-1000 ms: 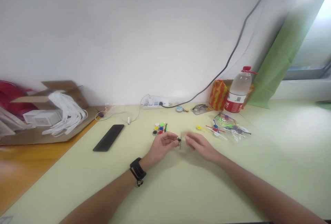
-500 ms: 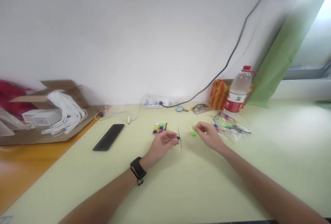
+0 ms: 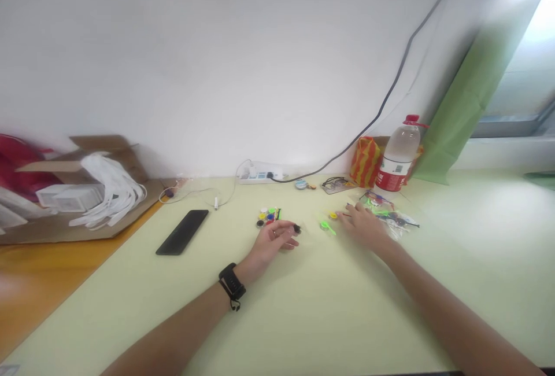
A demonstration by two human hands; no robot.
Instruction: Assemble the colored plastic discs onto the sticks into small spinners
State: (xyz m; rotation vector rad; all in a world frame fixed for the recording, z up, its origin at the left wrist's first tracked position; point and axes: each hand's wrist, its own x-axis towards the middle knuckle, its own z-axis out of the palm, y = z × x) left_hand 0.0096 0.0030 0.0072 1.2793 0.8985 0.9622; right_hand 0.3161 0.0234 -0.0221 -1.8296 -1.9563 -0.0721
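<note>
Between its thumb and fingers, my left hand (image 3: 274,241) pinches a small black piece (image 3: 297,229). Just behind it lies a group of small coloured discs (image 3: 263,216) on the pale green table (image 3: 269,330). My right hand (image 3: 362,227) reaches over the table with its fingers spread and pointing down, beside a small yellow piece (image 3: 333,216). A bright green piece (image 3: 328,227) lies between the two hands. Plastic packets of coloured parts (image 3: 396,220) lie right of my right hand, partly hidden by it.
A black phone (image 3: 182,232) lies at the left. Behind are a power strip (image 3: 260,173), a red-capped bottle (image 3: 395,156) and a red-and-yellow bag (image 3: 365,162). An open cardboard box (image 3: 99,144) with white straps (image 3: 108,191) stands far left.
My right hand has moved right and opened, and the green piece now lies on the table. The thin upright piece at my left hand no longer shows; a round black end does.
</note>
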